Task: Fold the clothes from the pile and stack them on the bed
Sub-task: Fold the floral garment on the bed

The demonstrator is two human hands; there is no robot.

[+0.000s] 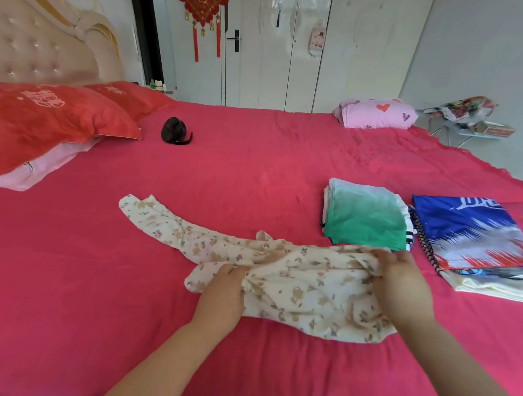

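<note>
Left hand (222, 290) and right hand (402, 283), grips on floral garment (303, 289) atop bed (256, 167)

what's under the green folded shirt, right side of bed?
Under the green shirt, pale folded edges and a black-and-white striped edge stick out. The green shirt covers the rest; piece count unclear.

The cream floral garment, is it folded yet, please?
Partly folded: the cream floral garment is doubled over at the body, one leg stretched out.
</note>
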